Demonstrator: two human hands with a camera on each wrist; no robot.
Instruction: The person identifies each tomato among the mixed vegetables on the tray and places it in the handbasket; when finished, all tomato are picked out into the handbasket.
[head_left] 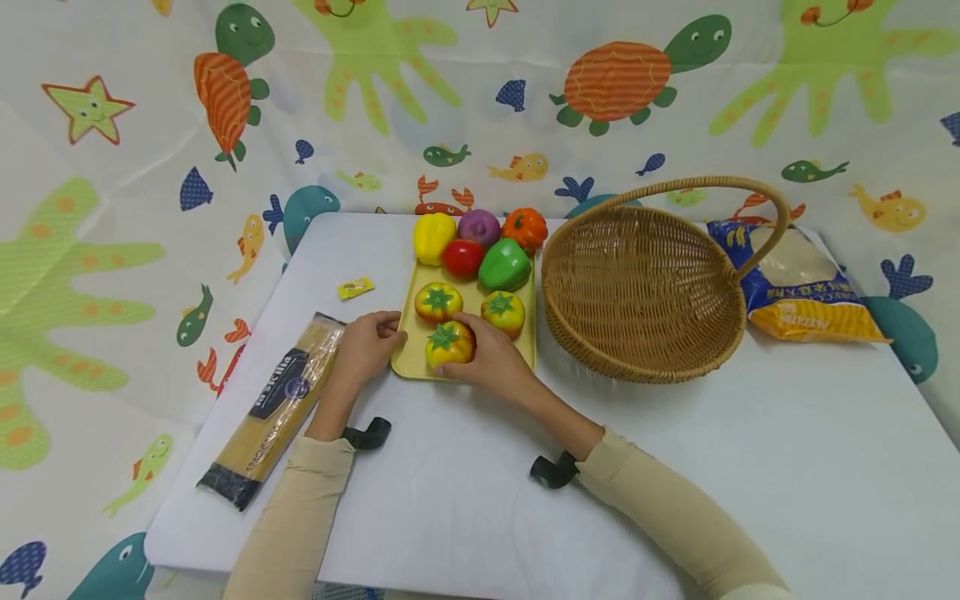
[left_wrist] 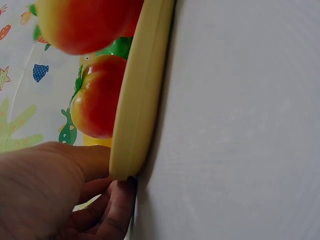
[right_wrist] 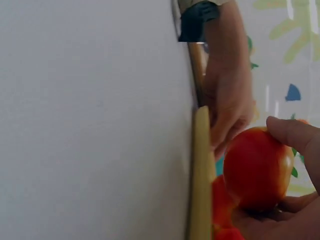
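Observation:
My right hand [head_left: 497,360] grips a red-and-yellow toy tomato [head_left: 450,346] with a green leafy top, over the front of a yellow tray [head_left: 411,365]. In the right wrist view this tomato [right_wrist: 256,167] sits between thumb and fingers, seemingly lifted above the tray. At the tray's left edge, my left hand [head_left: 365,346] pinches the rim; the left wrist view shows fingers beneath the tray wall [left_wrist: 142,90]. Two similar tomatoes [head_left: 438,302] [head_left: 503,313] lie close by. Behind them are a red tomato [head_left: 462,259], green pepper [head_left: 505,265], yellow pepper [head_left: 434,239], purple eggplant [head_left: 479,227] and orange pumpkin [head_left: 524,230].
A wicker basket [head_left: 637,292] with a tall handle stands right of the tray, tilted toward me. Beyond it lies a blue-and-orange pasta bag [head_left: 806,287]. To the left are a long spaghetti pack [head_left: 281,400] and a small yellow packet [head_left: 356,288] on the white table [head_left: 465,483].

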